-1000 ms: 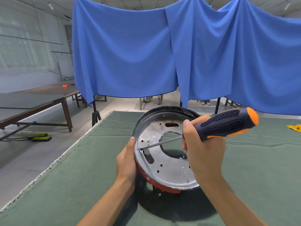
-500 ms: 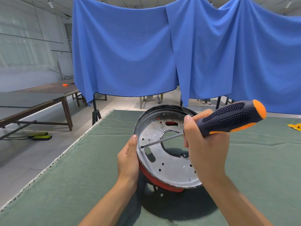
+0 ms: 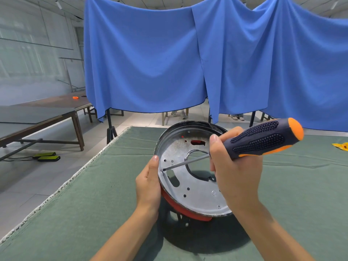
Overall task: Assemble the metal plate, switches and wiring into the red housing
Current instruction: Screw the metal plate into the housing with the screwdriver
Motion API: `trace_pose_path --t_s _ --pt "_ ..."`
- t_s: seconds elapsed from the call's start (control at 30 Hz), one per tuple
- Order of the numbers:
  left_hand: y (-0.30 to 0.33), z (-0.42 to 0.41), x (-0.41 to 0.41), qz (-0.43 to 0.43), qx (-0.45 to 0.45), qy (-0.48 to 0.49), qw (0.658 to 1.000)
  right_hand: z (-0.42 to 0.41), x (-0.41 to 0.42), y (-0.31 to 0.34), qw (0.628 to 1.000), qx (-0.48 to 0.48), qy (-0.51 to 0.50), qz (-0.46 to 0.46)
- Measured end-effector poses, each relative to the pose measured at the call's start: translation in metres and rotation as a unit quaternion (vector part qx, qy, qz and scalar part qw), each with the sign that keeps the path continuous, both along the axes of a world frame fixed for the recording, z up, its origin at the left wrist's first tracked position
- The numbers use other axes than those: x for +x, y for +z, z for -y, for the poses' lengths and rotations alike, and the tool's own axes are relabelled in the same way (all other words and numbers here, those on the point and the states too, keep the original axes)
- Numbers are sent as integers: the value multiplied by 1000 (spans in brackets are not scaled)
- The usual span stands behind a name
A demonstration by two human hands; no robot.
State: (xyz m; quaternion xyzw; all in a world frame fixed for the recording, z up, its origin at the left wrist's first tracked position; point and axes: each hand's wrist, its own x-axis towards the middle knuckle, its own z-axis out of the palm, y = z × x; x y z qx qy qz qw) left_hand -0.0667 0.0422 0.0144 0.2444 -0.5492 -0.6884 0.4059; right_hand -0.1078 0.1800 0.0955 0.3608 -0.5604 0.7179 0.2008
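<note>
Metal plate [image 3: 190, 178] sits in the red housing [image 3: 185, 210] at lower centre of the frame, tilted up toward me. My left hand [image 3: 148, 182] grips the assembly's left rim. My right hand [image 3: 232, 172] is wrapped round the screwdriver [image 3: 261, 141], whose shaft runs down-left across the plate, tip at a screw point just beside my left thumb. Driving there means pushing along that slant, I judge.

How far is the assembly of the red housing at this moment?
Done: the metal plate sits in the red housing. In hand: the left hand holds the rim; the right hand holds the screwdriver, tip at the plate's left edge. Left: switches and wiring, none visible.
</note>
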Motion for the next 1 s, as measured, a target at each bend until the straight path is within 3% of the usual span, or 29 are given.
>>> trace_pose_path --t_s 0.43,0.7,1.0 --pt "-4 -4 -1 26 -64 6 998 0 -1 6 998 53 -37 -20" --pt "5 4 4 57 72 -40 995 13 6 29 985 130 -106 -47" --pt "16 2 17 112 116 -141 977 29 17 60 960 217 -128 -119"
